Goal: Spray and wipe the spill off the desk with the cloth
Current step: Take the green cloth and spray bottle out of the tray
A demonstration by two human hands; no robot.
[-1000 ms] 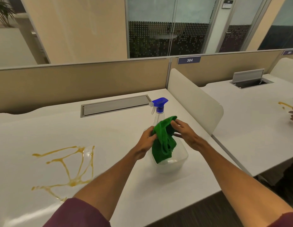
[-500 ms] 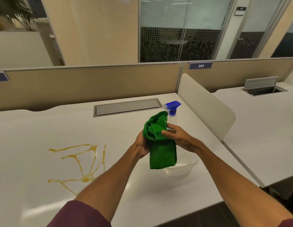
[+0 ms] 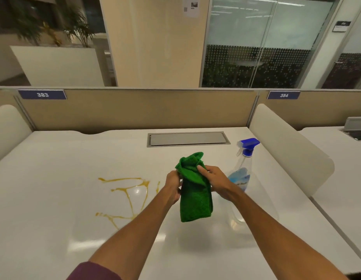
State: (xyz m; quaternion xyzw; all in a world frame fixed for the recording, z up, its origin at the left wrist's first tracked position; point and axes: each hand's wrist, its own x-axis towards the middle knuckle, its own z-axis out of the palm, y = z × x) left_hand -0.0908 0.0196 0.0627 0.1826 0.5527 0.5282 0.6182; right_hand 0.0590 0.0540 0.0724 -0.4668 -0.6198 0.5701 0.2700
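Observation:
A green cloth [image 3: 194,197] hangs folded above the white desk [image 3: 54,178], held from both sides. My left hand [image 3: 172,186] grips its left edge and my right hand [image 3: 215,181] pinches its upper right part. Thin amber lines of the spill [image 3: 128,196] lie on the desk left of my left forearm, which hides the spill's right end. The clear spray bottle [image 3: 244,170] with a blue trigger head stands upright just right of my right hand, apart from it.
A grey cable hatch [image 3: 187,138] is set into the desk behind the cloth. A beige partition [image 3: 135,108] runs along the back edge, and rounded white dividers [image 3: 286,150] bound the desk on the right and left. A neighbouring desk [image 3: 341,178] lies at the right.
The view has swung left, so the spill sits nearer the centre. The cloth has shifted left off the bottle, which now stands uncovered to its right. Both hands keep holding the cloth.

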